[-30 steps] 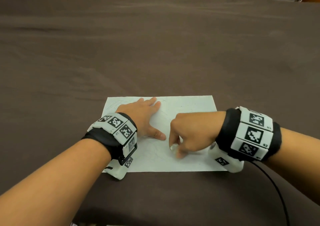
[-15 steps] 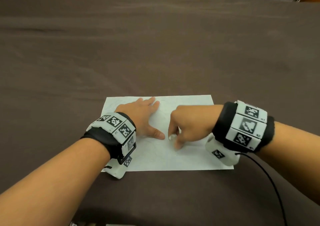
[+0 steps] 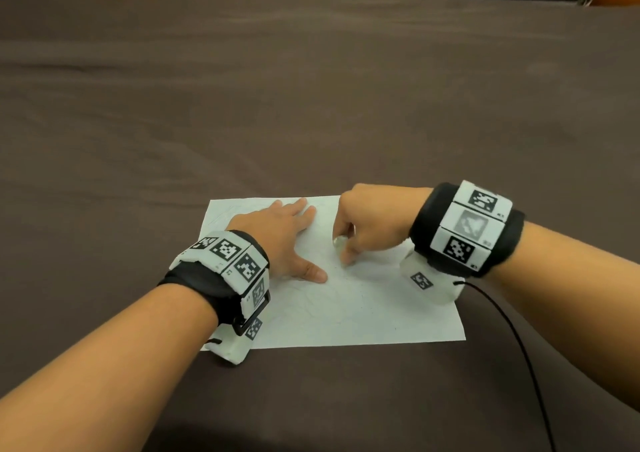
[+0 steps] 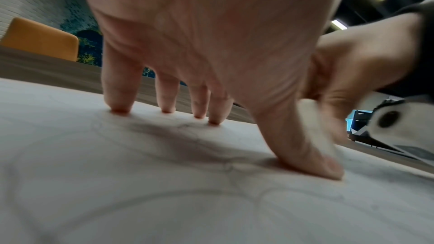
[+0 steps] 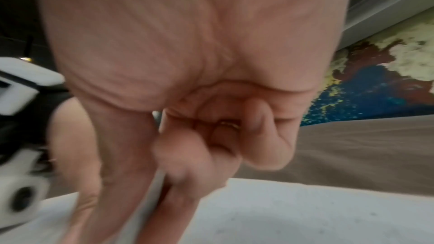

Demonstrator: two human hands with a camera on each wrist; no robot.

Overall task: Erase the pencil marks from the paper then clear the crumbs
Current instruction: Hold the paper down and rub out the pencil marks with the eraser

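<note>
Head view shows both hands down on a white sheet of paper (image 3: pixel 346 309) that's lying flat on a brown tablecloth (image 3: pixel 311 105). The left hand (image 3: pixel 277 236) is spread flat on the sheet, fingers straight and fanned out a bit, thumb stuck out toward the other hand, basically pinning the paper. The left wrist view backs that up: four fingertips (image 4: pixel 119 108) and the thumb all pressing into the paper, with faint grey pencil marks (image 4: pixel 187 199) curving across the sheet under the palm and closer to the wrist. The right hand (image 3: pixel 370 223) is just beside the left thumb, curled up tight with the thumb and first fingers pinching a small whitish eraser (image 3: pixel 340 243), tip pointed down at the paper; whether it's actually touching the sheet I can't tell. From the left wrist camera the eraser (image 4: pixel 314 116) is a pale blur behind the thumb. The right wrist view is blurry, you mostly get curled fingers (image 5: pixel 270 136) over the paper and can't really make out the eraser. A few tiny dark specks (image 3: pixel 377 292) sit on the paper under the right wrist. Both wrists have black bands with white marker blocks, and a thin black cable (image 3: pixel 519 347) trails off the right one.
</note>
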